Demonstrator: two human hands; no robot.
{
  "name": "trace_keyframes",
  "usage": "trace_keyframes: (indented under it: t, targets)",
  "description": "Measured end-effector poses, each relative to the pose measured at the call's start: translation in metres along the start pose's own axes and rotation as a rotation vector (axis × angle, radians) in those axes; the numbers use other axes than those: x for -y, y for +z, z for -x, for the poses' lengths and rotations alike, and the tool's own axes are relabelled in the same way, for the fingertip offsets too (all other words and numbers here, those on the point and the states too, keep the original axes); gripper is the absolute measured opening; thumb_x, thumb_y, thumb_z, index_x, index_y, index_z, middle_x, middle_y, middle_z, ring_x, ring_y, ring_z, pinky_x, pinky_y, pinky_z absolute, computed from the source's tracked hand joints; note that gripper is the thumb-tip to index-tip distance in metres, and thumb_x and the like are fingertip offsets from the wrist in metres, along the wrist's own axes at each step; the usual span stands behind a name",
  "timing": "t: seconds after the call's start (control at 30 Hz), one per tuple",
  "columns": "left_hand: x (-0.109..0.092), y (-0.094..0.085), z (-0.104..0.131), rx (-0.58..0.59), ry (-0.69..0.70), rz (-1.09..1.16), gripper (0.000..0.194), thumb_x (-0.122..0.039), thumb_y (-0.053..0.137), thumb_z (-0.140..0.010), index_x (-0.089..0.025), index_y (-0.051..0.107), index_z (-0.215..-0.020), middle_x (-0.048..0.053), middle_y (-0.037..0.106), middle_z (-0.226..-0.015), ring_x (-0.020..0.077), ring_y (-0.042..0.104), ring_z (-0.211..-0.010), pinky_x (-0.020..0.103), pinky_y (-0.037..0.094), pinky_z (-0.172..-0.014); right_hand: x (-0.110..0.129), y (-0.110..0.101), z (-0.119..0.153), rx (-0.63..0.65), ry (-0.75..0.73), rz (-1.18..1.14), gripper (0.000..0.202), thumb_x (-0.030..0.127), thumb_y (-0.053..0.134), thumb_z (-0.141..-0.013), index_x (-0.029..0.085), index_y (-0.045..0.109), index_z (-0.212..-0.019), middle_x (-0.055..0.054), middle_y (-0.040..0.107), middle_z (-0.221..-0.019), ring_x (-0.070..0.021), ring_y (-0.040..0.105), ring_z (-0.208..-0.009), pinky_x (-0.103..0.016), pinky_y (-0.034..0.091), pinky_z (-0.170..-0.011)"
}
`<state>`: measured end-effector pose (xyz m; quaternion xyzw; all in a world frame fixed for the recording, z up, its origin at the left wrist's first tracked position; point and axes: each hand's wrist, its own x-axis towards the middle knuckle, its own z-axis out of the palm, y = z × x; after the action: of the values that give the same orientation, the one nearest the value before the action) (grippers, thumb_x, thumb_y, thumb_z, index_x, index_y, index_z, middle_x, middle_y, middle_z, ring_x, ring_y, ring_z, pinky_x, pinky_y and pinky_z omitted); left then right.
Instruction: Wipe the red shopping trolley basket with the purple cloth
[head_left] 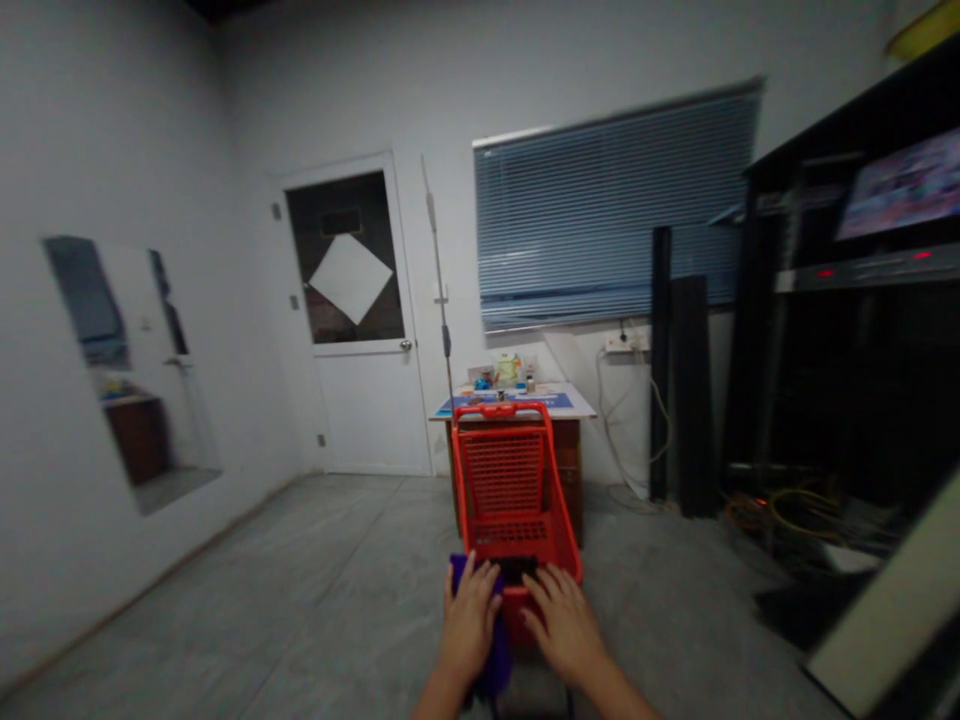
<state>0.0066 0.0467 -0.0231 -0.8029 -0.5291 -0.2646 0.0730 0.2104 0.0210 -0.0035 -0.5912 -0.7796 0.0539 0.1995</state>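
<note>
Both your hands are already on the near end of the red cart (510, 490), so the grabbing looks done. Your left hand (469, 620) lies flat on a purple cloth (495, 655) there. Your right hand (566, 625) rests spread on the near rim (fingers open, not clamped). The cart stands just ahead, in front of a small table (555, 402).

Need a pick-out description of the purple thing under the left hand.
Start at the window blinds on the far wall, drop to the small table below, then to the red cart in front of it. The purple thing sits at the cart's near end under the left hand, the only purple item there.
</note>
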Motion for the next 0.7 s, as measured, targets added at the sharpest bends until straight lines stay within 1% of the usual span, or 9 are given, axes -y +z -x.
trace_keyframes:
  t: [0.07,0.13,0.2,0.27,0.33,0.43,0.57,0.63,0.7]
  targets:
    - [0.002,0.001,-0.001,0.0,0.008,-0.002,0.046,-0.019,0.045,-0.092,-0.03,0.048,-0.136,0.001,0.053,-0.14,0.025,0.034,-0.139,0.058,0.022,-0.115,-0.006,0.007,-0.002,-0.005,-0.024,-0.005,0.069,0.066,0.027,-0.091,0.024,0.037,-0.145,-0.003,0.034,-0.152,-0.0258,0.025,-0.141,-0.043,0.015,-0.117]
    - [-0.004,0.006,-0.002,-0.023,-0.036,-0.018,0.046,-0.016,0.043,-0.092,-0.029,0.05,-0.135,0.002,0.054,-0.139,0.0251,0.034,-0.138,0.058,0.021,-0.115,-0.01,0.015,-0.003,-0.015,-0.02,-0.001,0.076,0.068,0.027,-0.09,0.019,0.029,-0.148,-0.004,0.027,-0.154,-0.0257,0.022,-0.142,-0.043,0.014,-0.118]
    - [-0.016,0.012,-0.004,-0.05,-0.099,-0.038,0.047,-0.013,0.041,-0.091,-0.028,0.052,-0.134,0.002,0.054,-0.139,0.025,0.035,-0.138,0.059,0.02,-0.115,-0.01,0.019,-0.004,-0.021,-0.003,0.005,0.081,0.071,0.027,-0.089,0.016,0.027,-0.148,-0.005,0.024,-0.155,-0.0266,0.02,-0.143,-0.044,0.013,-0.118]
    - [-0.028,0.015,-0.007,-0.047,-0.098,-0.049,0.049,-0.013,0.042,-0.091,-0.03,0.05,-0.136,0.002,0.053,-0.141,0.0237,0.035,-0.138,0.057,0.02,-0.115,-0.009,0.018,-0.005,-0.017,0.004,0.005,0.082,0.072,0.027,-0.088,0.016,0.028,-0.148,-0.005,0.024,-0.155,-0.0275,0.021,-0.142,-0.045,0.013,-0.118]
    - [-0.034,0.013,-0.009,-0.024,-0.083,-0.066,0.049,-0.015,0.043,-0.092,-0.032,0.047,-0.138,0.001,0.051,-0.142,0.0224,0.036,-0.138,0.056,0.021,-0.115,-0.009,0.012,-0.005,-0.006,0.005,0.0,0.082,0.072,0.027,-0.088,0.017,0.028,-0.148,-0.006,0.025,-0.154,-0.0275,0.022,-0.142,-0.045,0.014,-0.117]
    - [-0.029,0.007,-0.007,0.004,-0.037,-0.089,0.05,-0.018,0.044,-0.093,-0.037,0.044,-0.139,-0.002,0.049,-0.143,0.0217,0.034,-0.139,0.054,0.021,-0.115,-0.011,0.005,-0.005,0.022,0.003,-0.009,0.079,0.07,0.026,-0.089,0.018,0.027,-0.149,-0.005,0.024,-0.155,-0.026,0.021,-0.142,-0.043,0.014,-0.118]
    - [-0.02,0.008,0.0,-0.078,-0.167,-0.168,0.051,-0.017,0.042,-0.093,-0.038,0.042,-0.14,-0.001,0.044,-0.147,0.0262,0.031,-0.14,0.06,0.016,-0.114,-0.01,0.008,-0.005,0.012,-0.006,-0.018,0.077,0.071,0.025,-0.089,0.021,0.025,-0.149,-0.002,0.021,-0.156,-0.0249,0.019,-0.143,-0.043,0.014,-0.118]
    - [-0.022,0.01,0.0,-0.079,-0.189,-0.181,0.05,-0.017,0.041,-0.093,-0.036,0.045,-0.139,0.0,0.044,-0.147,0.0271,0.031,-0.14,0.06,0.016,-0.114,-0.007,0.011,-0.006,0.002,-0.003,-0.017,0.078,0.072,0.025,-0.089,0.022,0.025,-0.149,-0.002,0.02,-0.156,-0.0251,0.017,-0.144,-0.043,0.013,-0.118]
    - [-0.026,0.01,-0.003,-0.048,-0.143,-0.166,0.049,-0.018,0.043,-0.093,-0.036,0.045,-0.139,0.0,0.046,-0.146,0.0266,0.032,-0.139,0.059,0.017,-0.114,-0.004,0.013,-0.006,0.002,0.003,-0.019,0.079,0.072,0.026,-0.089,0.022,0.025,-0.149,-0.002,0.019,-0.156,-0.0251,0.016,-0.144,-0.044,0.012,-0.118]
